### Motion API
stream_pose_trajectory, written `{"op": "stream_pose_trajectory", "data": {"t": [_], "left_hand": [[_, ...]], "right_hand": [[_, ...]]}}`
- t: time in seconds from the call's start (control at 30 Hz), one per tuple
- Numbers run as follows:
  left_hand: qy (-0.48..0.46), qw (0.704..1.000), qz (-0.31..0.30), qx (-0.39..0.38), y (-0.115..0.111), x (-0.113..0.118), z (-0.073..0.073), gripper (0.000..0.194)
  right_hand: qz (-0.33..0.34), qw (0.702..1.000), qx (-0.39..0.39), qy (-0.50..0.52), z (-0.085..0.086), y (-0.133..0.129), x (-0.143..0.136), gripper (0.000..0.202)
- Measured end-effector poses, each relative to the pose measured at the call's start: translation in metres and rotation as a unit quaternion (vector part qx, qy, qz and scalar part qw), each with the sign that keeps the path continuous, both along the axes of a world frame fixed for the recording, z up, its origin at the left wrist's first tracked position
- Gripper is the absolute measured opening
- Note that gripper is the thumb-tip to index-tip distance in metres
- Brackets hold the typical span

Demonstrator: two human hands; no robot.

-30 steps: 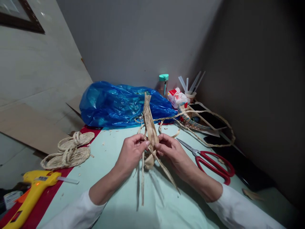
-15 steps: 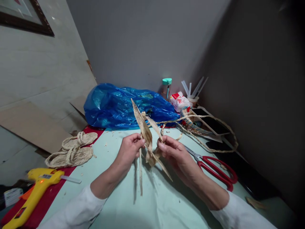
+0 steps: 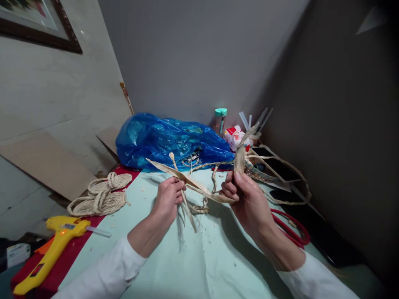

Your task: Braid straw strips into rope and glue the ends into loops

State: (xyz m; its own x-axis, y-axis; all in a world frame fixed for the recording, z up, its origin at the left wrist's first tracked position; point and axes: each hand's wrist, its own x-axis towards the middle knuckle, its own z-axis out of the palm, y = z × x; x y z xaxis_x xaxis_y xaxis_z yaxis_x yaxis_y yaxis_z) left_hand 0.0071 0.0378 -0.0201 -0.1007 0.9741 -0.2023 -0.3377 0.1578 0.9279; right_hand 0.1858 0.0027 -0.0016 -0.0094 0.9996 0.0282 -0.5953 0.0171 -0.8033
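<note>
My left hand (image 3: 168, 201) is closed, thumb and fingers pinching dry corn husk strips (image 3: 199, 186) above the table. Some thin ends hang below that hand, and a long pointed end sticks out to its left. The strip stretches across to my right hand (image 3: 251, 203), which is also closed on husk. Out of the top of my right hand rises a broad, curled husk end (image 3: 239, 158). A thin braided cord (image 3: 214, 179) lies between and behind my hands, and a short coil of it (image 3: 199, 209) shows just below the strip.
Two small woven sandals (image 3: 99, 203) and a yellow glue gun (image 3: 62, 245) lie at left. A blue plastic bag (image 3: 168, 141) fills the back. Red-handled scissors (image 3: 291, 228) are partly behind my right hand. A lidded jar (image 3: 220, 120) and a phone (image 3: 277, 164) stand or lie at back right.
My hands have moved apart, the right one going rightward with husk in it. The strip is now drawn out between them, and the left-hand ends have tipped over to the left.
</note>
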Motion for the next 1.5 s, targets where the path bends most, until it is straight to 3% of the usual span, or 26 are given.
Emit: {"op": "stream_pose_trajectory", "data": {"t": [0.13,0.23,0.33,0.43,0.53,0.63,0.73,0.9,1.03,1.23,1.37,1.5], "left_hand": [[-0.009,0.998,0.058,-0.001,0.018,-0.020,0.001,0.020],[-0.016,1.000,0.021,-0.007,0.020,-0.022,0.000,0.016],[-0.033,0.997,-0.071,-0.010,0.009,-0.006,0.000,0.011],[-0.053,0.990,-0.132,0.006,-0.005,0.011,0.001,0.019],[-0.065,0.986,-0.152,0.017,-0.012,0.014,0.002,0.024],[-0.066,0.990,-0.125,0.020,-0.013,0.007,0.002,0.025],[-0.067,0.996,-0.055,0.027,-0.011,0.000,0.002,0.023],[-0.081,0.996,0.022,0.039,-0.010,-0.006,0.009,0.027],[-0.085,0.995,0.031,0.038,-0.010,-0.007,0.012,0.028],[-0.075,0.997,0.019,0.028,-0.008,-0.005,0.007,0.023],[-0.065,0.997,0.025,0.032,-0.005,-0.007,0.008,0.021],[-0.055,0.997,0.033,0.036,-0.003,-0.009,0.010,0.023]], "right_hand": [[-0.019,0.999,-0.009,-0.043,0.004,-0.006,0.000,0.030],[-0.055,0.989,0.008,-0.139,0.006,-0.005,0.005,0.029],[-0.057,0.950,0.034,-0.304,0.000,-0.001,0.004,0.029],[0.026,0.909,0.077,-0.408,-0.010,0.001,-0.002,0.038],[0.064,0.872,0.096,-0.475,-0.014,0.001,-0.004,0.029],[0.005,0.841,0.103,-0.531,-0.002,0.008,0.006,0.030],[-0.032,0.779,0.109,-0.617,0.024,0.028,0.026,0.033],[-0.038,0.579,0.112,-0.806,0.063,0.080,0.049,0.026],[-0.003,0.550,0.102,-0.829,0.062,0.122,0.039,0.017],[-0.007,0.518,0.093,-0.851,0.036,0.168,-0.019,0.028],[-0.008,0.496,0.092,-0.864,0.020,0.184,-0.057,0.031],[0.030,0.494,0.098,-0.863,0.006,0.187,-0.071,0.030]]}}
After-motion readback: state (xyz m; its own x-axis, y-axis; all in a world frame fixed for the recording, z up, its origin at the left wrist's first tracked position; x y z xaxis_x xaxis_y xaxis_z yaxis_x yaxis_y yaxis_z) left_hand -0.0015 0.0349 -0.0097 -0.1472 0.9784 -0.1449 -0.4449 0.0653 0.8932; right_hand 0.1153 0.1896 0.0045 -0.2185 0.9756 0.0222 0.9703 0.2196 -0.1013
